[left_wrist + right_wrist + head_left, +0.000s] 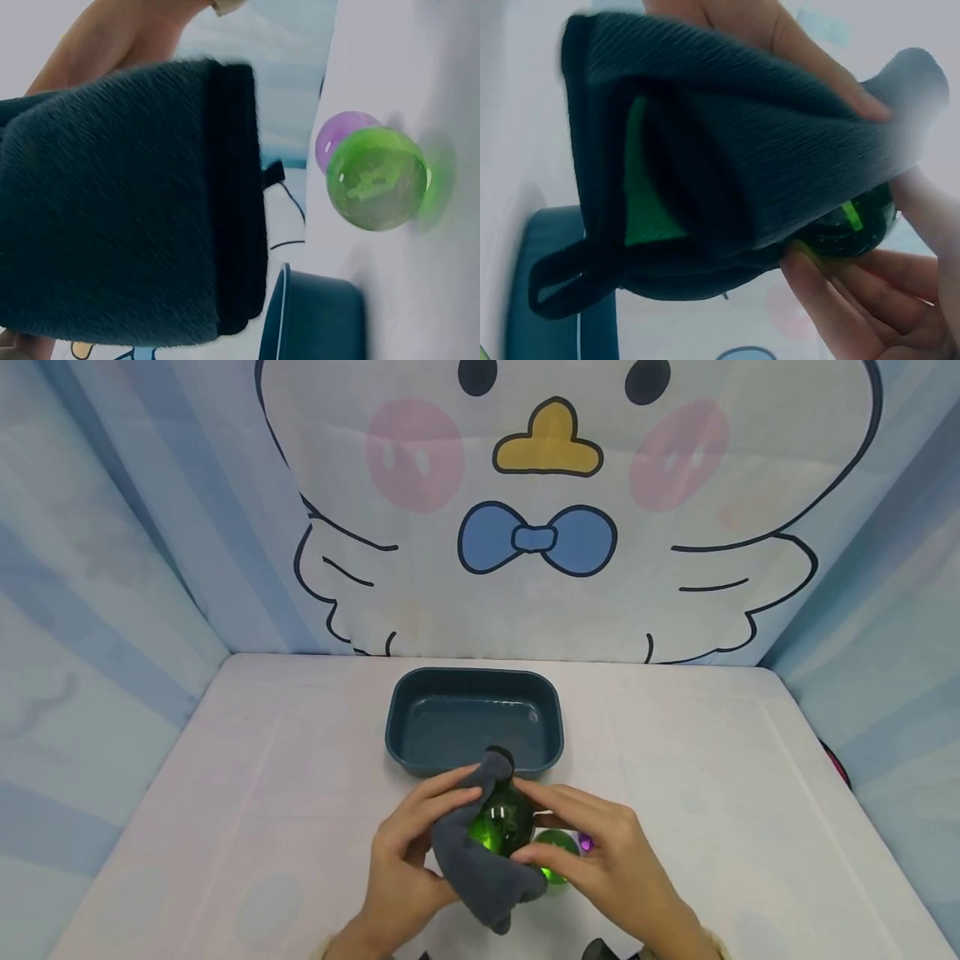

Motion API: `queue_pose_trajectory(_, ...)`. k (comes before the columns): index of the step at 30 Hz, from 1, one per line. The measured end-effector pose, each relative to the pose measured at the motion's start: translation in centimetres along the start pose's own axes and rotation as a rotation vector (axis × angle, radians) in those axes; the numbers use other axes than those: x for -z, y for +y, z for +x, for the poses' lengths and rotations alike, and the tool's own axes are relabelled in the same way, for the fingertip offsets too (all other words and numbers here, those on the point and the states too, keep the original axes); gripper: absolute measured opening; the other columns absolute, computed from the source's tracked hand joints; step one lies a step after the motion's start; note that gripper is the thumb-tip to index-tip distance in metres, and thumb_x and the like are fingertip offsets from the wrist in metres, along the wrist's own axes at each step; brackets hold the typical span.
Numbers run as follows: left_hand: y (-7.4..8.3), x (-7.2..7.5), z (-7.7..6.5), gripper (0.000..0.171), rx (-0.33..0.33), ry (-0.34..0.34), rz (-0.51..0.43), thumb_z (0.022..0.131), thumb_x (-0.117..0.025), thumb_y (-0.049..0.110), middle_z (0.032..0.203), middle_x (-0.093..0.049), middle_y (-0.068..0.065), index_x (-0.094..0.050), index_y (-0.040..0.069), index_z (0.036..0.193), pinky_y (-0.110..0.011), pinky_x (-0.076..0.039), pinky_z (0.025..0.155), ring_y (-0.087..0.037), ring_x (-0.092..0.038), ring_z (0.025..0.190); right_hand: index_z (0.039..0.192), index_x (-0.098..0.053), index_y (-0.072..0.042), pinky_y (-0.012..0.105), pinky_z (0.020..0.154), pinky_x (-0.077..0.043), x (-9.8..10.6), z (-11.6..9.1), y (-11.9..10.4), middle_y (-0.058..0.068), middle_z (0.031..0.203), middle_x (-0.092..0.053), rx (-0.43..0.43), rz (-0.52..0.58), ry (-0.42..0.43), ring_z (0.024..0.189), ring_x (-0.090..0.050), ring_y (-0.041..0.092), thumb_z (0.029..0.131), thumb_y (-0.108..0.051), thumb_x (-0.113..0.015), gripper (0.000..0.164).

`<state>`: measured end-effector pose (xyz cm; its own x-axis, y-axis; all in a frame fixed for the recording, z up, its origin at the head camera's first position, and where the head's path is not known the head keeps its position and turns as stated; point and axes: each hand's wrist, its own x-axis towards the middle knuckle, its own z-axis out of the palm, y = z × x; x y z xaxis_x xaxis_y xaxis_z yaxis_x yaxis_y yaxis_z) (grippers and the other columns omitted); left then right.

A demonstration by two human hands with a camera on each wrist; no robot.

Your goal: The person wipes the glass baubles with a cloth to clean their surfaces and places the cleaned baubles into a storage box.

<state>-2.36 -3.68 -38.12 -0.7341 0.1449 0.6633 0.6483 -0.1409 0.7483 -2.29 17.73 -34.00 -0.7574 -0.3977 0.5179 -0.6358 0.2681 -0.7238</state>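
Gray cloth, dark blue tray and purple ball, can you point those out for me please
Gray cloth (477, 870): head view, on its hanging fold.
Dark blue tray (468, 725): head view, on its bare inside floor.
Purple ball (338, 133): left wrist view, on its uncovered upper part.

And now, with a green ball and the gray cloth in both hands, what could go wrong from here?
First, the held green ball looks shiny and round, so it might slip out of the gray cloth if the left hand or right hand loosens. Second, the other green ball and the purple ball lie loose on the table near the right hand, so a nudge could set them rolling.
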Motion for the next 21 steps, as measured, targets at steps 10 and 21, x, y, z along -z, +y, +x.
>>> queue_pose_trajectory(10,-0.15,0.33,0.21,0.07,-0.035,0.013,0.001,0.063,-0.088,-0.011,0.135,-0.055,-0.024,-0.061,-0.002,0.127,-0.031,-0.052,0.101,-0.029,-0.055,0.126,0.133,-0.061,-0.004,0.026,0.083,-0.06,-0.02,0.28,-0.43,0.011,0.13,-0.063,0.027,-0.023,-0.002,0.115,-0.064,0.016,0.078,-0.006,-0.083,0.059)
queue_pose_trajectory(21,0.06,0.29,0.02,0.067,0.089,0.042,-0.029,0.066,-0.083,-0.017,0.136,-0.054,-0.021,-0.06,-0.003,0.127,-0.036,-0.056,0.095,-0.027,-0.056,0.126,0.131,-0.062,-0.004,0.021,0.11,-0.042,0.4,0.74,-0.14,0.015,0.139,-0.055,0.371,-0.209,-0.122,0.133,-0.048,0.026,0.102,-0.023,-0.055,0.036)
